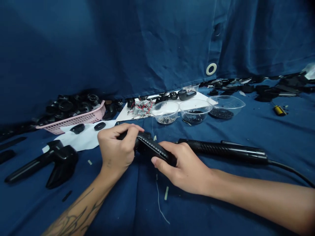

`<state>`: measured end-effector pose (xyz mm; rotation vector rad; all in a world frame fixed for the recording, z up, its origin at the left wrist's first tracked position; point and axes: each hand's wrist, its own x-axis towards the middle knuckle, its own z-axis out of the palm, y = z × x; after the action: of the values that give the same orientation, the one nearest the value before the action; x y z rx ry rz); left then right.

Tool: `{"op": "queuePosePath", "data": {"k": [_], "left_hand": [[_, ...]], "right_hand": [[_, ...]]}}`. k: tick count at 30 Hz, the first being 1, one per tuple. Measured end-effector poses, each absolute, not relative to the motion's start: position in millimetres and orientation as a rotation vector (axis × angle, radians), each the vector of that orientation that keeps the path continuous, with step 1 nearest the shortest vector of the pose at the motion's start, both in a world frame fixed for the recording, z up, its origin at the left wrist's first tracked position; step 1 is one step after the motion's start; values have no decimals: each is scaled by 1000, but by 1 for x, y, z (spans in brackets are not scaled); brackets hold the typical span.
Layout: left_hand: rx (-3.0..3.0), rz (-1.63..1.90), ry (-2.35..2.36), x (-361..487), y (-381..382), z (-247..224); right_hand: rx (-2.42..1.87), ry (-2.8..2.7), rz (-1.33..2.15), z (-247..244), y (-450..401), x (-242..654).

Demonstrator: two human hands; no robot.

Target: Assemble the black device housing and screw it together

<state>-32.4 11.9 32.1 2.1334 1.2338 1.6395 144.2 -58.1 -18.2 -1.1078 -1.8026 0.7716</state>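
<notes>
- Black part [157,151]: one is held, tilted down to the right, between the two hands above the blue cloth [265,131].
- At the far left, a black T-shaped part [62,164] is laid on the cloth; whether it is one piece or two cannot be told.
- Behind it, one pink basket [73,121] is heaped with black pieces [66,105], too overlapped to be counted.
- Two black caps [77,128] are laid on one white paper [86,139], just left of the left hand.
- The left hand [118,147] is closed, its fingers curled around the left end of the black part.
- A second white sheet [123,114] is covered partly by red wires [146,106], whose number cannot be told.
- Three clear bowls are lined up beyond the hands: left bowl [158,114], middle bowl [207,112] and right bowl [236,104]; small bits are held in each.
- The right hand [187,167] is partly closed; the right end of the black part is pinched between its thumb and fingers.
- Below the hands, one thread [159,200] and one pale strip [166,193] are seen.
- Behind the right wrist, one corded tool [231,152] is laid.
- At the far right, one yellow handle [279,110] is seen near piled black scraps [275,89].
</notes>
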Motion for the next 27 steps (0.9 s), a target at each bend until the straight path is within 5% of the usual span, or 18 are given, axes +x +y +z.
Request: {"op": "queuePosePath", "data": {"k": [27], "left_hand": [[2014,1445,1145,-30,19,23]], "right_hand": [[-1136,-1845,700,-18,-57,144]]}}
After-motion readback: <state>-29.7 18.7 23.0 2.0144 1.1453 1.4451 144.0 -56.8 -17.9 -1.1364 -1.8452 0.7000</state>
